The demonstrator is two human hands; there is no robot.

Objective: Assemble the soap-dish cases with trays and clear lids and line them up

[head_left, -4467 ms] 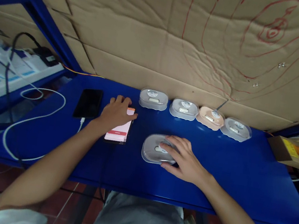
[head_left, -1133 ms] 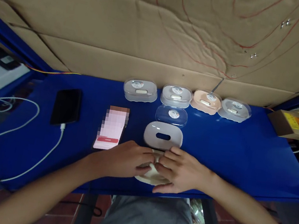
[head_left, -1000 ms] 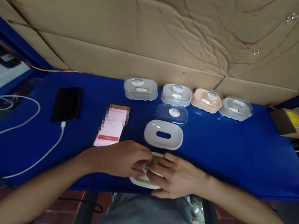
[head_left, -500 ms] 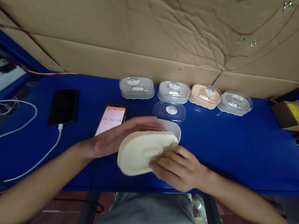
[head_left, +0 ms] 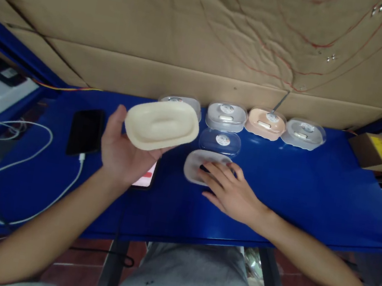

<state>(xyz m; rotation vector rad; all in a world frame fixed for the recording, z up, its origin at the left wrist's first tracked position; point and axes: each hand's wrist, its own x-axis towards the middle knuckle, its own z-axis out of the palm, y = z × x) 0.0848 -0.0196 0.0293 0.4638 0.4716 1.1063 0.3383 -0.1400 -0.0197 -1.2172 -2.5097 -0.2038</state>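
Note:
My left hand (head_left: 126,156) supports a cream oval dish (head_left: 162,126), raised over the back left of the bench; its palm is beneath the dish and its thumb stands up at the left. The dish has a raised oval ridge in its middle. Below and to the right, a pale grey oval tray (head_left: 192,165) lies on the blue bench. My right hand (head_left: 226,185) reaches over that tray with fingers apart and slightly bent, their tips near a small dark patch inside it. Behind the tray lies a clear oval lid (head_left: 209,141) with a round sticker.
Along the cardboard wall stand lidded oval boxes: a grey one (head_left: 226,118), a peach one (head_left: 265,124), another grey one (head_left: 303,134), and one partly hidden (head_left: 197,106). A lit phone (head_left: 144,181), a dark phone (head_left: 85,132) on a white cable and a cardboard box (head_left: 376,149) also lie around.
The cream dish has moved up and left, from between both hands into my left hand alone. My right hand has let go of it and now hovers at the grey tray.

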